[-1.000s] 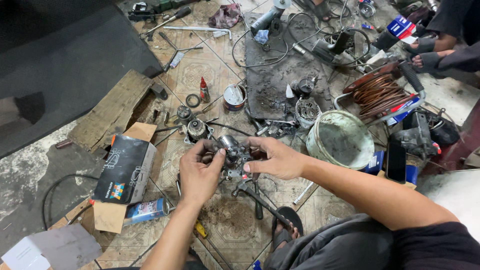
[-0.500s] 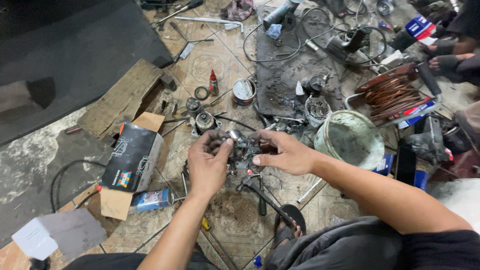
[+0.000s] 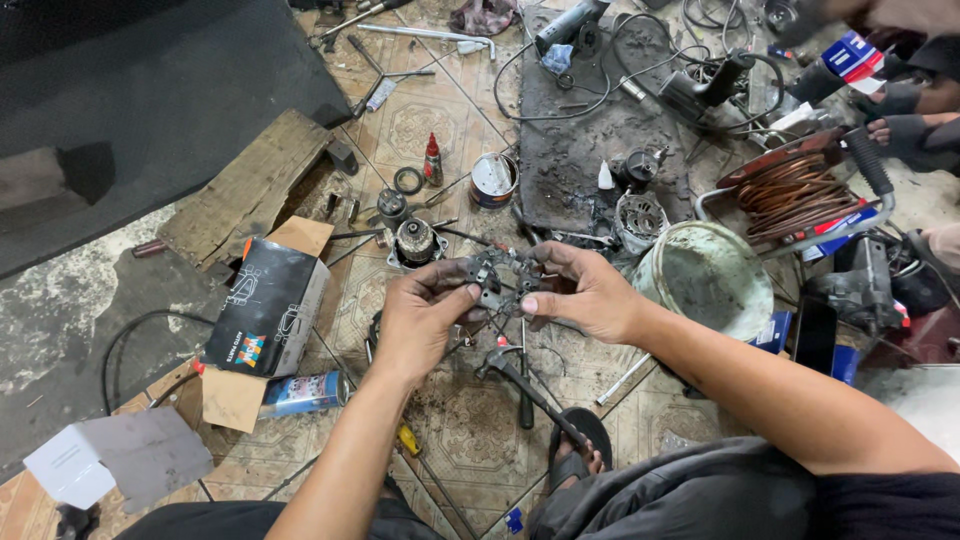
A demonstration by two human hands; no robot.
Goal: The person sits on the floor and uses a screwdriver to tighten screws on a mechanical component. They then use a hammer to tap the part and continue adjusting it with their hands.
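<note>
Both my hands hold a small dark metal motor part point(image 3: 497, 281) with wires and red bits, lifted above the patterned tile floor. My left hand point(image 3: 425, 320) grips its left side with thumb and fingers. My right hand point(image 3: 577, 291) pinches its right side, fingers curled round the edge. A hammer point(image 3: 520, 375) lies on the floor just below the hands. A round metal motor piece point(image 3: 415, 241) stands on the floor just beyond the left hand.
A black cardboard box point(image 3: 268, 306) and a spray can point(image 3: 302, 393) lie left. A dirty white bucket point(image 3: 706, 278), a copper wire coil point(image 3: 800, 192), a small tin point(image 3: 492, 180), a wooden plank point(image 3: 248, 187) and power tools surround. Another person's feet point(image 3: 905, 115) are at the top right.
The view has shifted slightly; my hands still hold the part and have turned it a little between the fingers.
</note>
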